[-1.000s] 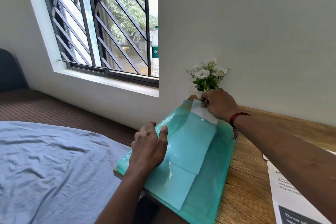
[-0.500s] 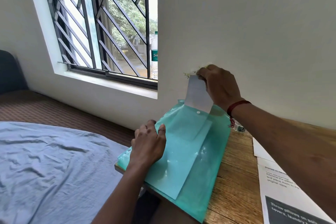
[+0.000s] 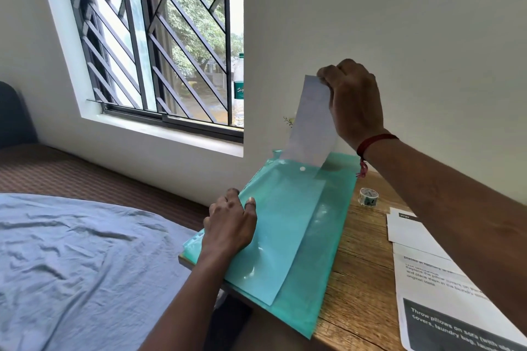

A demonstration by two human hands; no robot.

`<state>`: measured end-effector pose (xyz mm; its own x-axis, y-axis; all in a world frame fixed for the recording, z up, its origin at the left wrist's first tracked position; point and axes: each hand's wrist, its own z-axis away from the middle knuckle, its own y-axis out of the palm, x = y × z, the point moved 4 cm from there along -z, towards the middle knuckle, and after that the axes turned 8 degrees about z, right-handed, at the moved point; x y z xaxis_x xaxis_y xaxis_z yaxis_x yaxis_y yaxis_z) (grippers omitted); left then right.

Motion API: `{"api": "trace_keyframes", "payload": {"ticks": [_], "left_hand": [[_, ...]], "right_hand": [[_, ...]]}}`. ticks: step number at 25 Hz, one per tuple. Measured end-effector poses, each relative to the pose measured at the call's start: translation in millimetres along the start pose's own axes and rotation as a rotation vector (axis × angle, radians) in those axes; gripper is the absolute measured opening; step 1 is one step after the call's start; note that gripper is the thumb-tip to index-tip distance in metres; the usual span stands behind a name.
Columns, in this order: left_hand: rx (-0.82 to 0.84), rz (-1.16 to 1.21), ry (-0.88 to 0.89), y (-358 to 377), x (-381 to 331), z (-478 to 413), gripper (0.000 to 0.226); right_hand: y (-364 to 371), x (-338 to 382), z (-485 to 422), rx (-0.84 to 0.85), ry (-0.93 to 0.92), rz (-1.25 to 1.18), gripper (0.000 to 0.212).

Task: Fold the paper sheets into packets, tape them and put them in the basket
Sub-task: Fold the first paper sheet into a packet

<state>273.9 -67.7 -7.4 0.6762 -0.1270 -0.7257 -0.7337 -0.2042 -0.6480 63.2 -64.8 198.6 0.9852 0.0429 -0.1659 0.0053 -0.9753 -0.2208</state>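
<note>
Paper sheet (image 3: pixel 310 125) half inside teal folder (image 3: pixel 288 236), pinched by right fingers (image 3: pixel 328 81); left hand (image 3: pixel 231 225) flat

Both forearms are showing bare, sleeveless; the right hand (image 3: pixel 353 102) is wearing a red thread bracelet (image 3: pixel 370 142), tassel dangling toward 6 o'clock.

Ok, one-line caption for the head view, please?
Right hand draws a white paper sheet from a teal plastic folder that the left hand pins to the wooden table.
</note>
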Motion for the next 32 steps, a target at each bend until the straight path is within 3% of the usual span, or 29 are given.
{"api": "trace_keyframes", "payload": {"ticks": [8, 12, 16, 25, 32], "left_hand": [[-0.016, -0.001, 0.046, -1, -2, 4, 0.043], [-0.102, 0.078, 0.189, -10, -12, 7, 0.044], [-0.162, 0.091, 0.331, -23, -35, 0, 0.046], [-0.225, 0.017, 0.698, -15, -110, 15, 0.058], [-0.072, -0.089, 1.042, 45, -183, 56, 0.069]], "right_hand": [[-12, 6, 3, -0.046, -0.016, -0.043, 0.032], [-27, -6, 7, -0.093, 0.096, -0.185, 0.017], [-37, -23, 29, -0.082, 0.319, -0.289, 0.016], [-59, -69, 118, 0.098, 1.058, -0.593, 0.007], [-106, -125, 178, 0.053, 1.263, -0.76, 0.01]]}}
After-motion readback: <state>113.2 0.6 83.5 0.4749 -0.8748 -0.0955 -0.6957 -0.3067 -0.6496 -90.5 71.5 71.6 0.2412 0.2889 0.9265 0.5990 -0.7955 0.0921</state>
